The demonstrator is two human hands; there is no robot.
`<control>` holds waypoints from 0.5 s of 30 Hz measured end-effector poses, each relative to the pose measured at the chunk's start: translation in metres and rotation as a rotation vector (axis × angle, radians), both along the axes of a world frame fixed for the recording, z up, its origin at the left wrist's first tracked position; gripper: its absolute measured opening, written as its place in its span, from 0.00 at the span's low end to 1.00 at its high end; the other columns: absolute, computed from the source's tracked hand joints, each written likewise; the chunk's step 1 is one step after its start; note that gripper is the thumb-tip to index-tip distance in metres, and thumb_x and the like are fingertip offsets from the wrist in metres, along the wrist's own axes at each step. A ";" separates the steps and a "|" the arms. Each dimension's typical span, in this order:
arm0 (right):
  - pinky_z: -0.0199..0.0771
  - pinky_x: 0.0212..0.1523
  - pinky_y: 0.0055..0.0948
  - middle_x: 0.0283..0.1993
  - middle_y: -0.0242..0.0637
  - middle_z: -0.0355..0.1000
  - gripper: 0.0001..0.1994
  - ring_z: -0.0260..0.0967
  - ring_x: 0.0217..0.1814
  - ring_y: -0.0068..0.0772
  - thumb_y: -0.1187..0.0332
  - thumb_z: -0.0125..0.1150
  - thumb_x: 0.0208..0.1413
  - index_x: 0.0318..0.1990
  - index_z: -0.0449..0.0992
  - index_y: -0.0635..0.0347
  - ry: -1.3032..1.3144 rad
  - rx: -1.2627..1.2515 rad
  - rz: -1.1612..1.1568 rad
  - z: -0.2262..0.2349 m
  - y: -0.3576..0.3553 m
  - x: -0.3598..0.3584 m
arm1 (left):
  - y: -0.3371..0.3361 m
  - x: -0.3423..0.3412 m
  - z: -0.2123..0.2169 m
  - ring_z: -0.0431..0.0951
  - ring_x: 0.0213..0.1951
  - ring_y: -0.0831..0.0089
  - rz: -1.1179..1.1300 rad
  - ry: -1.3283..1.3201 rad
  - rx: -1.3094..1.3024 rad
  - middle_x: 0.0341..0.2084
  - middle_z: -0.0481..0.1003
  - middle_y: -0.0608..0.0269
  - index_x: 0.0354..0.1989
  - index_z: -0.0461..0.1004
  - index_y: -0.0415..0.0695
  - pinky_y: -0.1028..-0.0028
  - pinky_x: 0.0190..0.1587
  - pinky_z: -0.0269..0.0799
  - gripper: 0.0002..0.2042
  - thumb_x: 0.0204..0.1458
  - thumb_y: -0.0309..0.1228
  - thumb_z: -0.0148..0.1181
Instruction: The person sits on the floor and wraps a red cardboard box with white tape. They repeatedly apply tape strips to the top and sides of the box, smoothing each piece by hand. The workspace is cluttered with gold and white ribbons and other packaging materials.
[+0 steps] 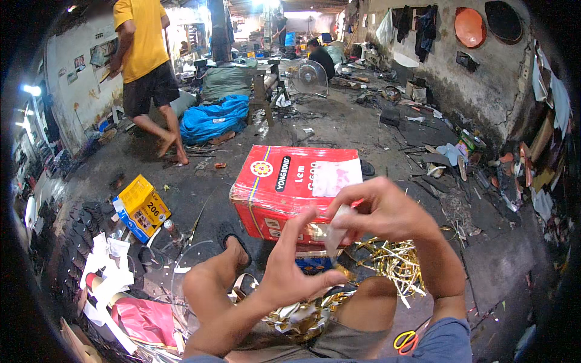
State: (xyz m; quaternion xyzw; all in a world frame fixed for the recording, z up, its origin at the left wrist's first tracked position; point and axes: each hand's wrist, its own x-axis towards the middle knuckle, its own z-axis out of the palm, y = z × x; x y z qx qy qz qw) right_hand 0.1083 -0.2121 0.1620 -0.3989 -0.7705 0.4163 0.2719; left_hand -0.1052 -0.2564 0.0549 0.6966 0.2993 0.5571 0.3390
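Note:
Between thumb and fingertips, my right hand (390, 212) pinches a small whitish, translucent piece (334, 237) of film or thin sheet, which hangs down. My left hand (296, 263) faces it from the left, thumb and fingers spread apart with nothing between them. Just beyond both hands stands a red cardboard carton (266, 187), with a pale sheet on its top. Shiny gold strips (396, 266) lie in a tangle to the right of my knees, and more of them lie between my legs. Near my right elbow is a pair of scissors (405, 342) with yellow and orange handles.
A yellow and blue box (142, 209) sits at left, above white scraps (109, 266) and pink sheet material (145, 320). Farther off are a blue bundle (215, 118), a fan (310, 77), a seated person (322, 59) and a walking person (142, 42) in yellow. Debris lines the right wall.

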 end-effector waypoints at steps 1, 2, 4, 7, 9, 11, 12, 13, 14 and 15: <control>0.79 0.39 0.28 0.34 0.32 0.82 0.09 0.78 0.34 0.21 0.67 0.68 0.60 0.42 0.85 0.63 0.022 -0.170 -0.008 -0.005 -0.001 -0.010 | 0.014 0.010 0.002 0.79 0.55 0.65 -0.166 -0.223 -0.149 0.55 0.76 0.52 0.66 0.67 0.39 0.63 0.58 0.75 0.39 0.48 0.40 0.80; 0.79 0.39 0.28 0.34 0.32 0.82 0.08 0.78 0.34 0.21 0.68 0.69 0.59 0.42 0.85 0.63 0.036 -0.056 -0.051 -0.010 0.006 -0.008 | 0.030 0.008 -0.001 0.80 0.52 0.68 -0.378 -0.206 -0.370 0.49 0.78 0.56 0.64 0.69 0.39 0.66 0.55 0.76 0.34 0.52 0.39 0.77; 0.78 0.38 0.27 0.34 0.33 0.83 0.07 0.79 0.34 0.21 0.69 0.70 0.58 0.41 0.86 0.62 0.061 0.180 -0.136 -0.032 0.039 0.001 | 0.055 -0.007 0.000 0.82 0.37 0.78 -0.523 -0.030 -0.788 0.33 0.82 0.66 0.56 0.78 0.40 0.77 0.40 0.78 0.18 0.63 0.36 0.67; 0.76 0.35 0.24 0.35 0.33 0.83 0.06 0.77 0.33 0.20 0.71 0.72 0.55 0.40 0.86 0.61 0.263 0.155 -0.386 -0.052 0.079 0.043 | 0.096 -0.042 0.005 0.78 0.27 0.82 -0.198 0.166 -0.648 0.26 0.80 0.69 0.47 0.84 0.42 0.75 0.28 0.72 0.13 0.60 0.36 0.69; 0.74 0.34 0.24 0.34 0.32 0.83 0.07 0.76 0.32 0.19 0.71 0.73 0.55 0.39 0.86 0.61 0.304 0.148 -0.529 -0.063 0.102 0.057 | 0.128 -0.097 0.018 0.77 0.29 0.82 -0.103 0.377 -0.687 0.26 0.79 0.70 0.45 0.85 0.42 0.75 0.28 0.72 0.13 0.58 0.37 0.71; 0.71 0.30 0.22 0.33 0.30 0.82 0.06 0.74 0.30 0.17 0.71 0.73 0.55 0.39 0.86 0.61 0.304 0.119 -0.612 -0.077 0.124 0.076 | 0.165 -0.141 0.023 0.76 0.29 0.82 -0.035 0.440 -0.626 0.25 0.79 0.71 0.42 0.85 0.42 0.77 0.27 0.70 0.14 0.56 0.40 0.72; 0.69 0.27 0.21 0.31 0.30 0.81 0.06 0.72 0.28 0.15 0.72 0.73 0.55 0.40 0.86 0.60 0.294 0.086 -0.607 -0.089 0.139 0.084 | 0.185 -0.166 0.025 0.78 0.30 0.77 0.005 0.444 -0.629 0.27 0.80 0.68 0.41 0.84 0.42 0.74 0.29 0.72 0.13 0.54 0.39 0.73; 0.67 0.25 0.20 0.30 0.29 0.80 0.06 0.70 0.26 0.14 0.73 0.73 0.56 0.40 0.85 0.60 0.275 0.053 -0.609 -0.097 0.148 0.088 | 0.204 -0.178 0.020 0.79 0.31 0.73 0.034 0.444 -0.634 0.29 0.81 0.66 0.39 0.84 0.42 0.70 0.31 0.74 0.13 0.52 0.37 0.74; 0.71 0.27 0.20 0.29 0.28 0.79 0.06 0.72 0.27 0.15 0.72 0.73 0.56 0.40 0.85 0.60 0.220 0.018 -0.607 -0.102 0.151 0.085 | 0.218 -0.179 0.008 0.80 0.34 0.70 0.221 0.585 -0.469 0.31 0.81 0.62 0.39 0.84 0.43 0.67 0.34 0.75 0.13 0.50 0.36 0.74; 0.74 0.29 0.21 0.29 0.29 0.79 0.06 0.73 0.27 0.16 0.71 0.72 0.57 0.40 0.84 0.62 0.197 0.037 -0.594 -0.112 0.150 0.080 | 0.228 -0.177 -0.003 0.80 0.37 0.66 0.404 0.718 -0.298 0.34 0.81 0.59 0.39 0.84 0.43 0.64 0.38 0.76 0.13 0.48 0.34 0.74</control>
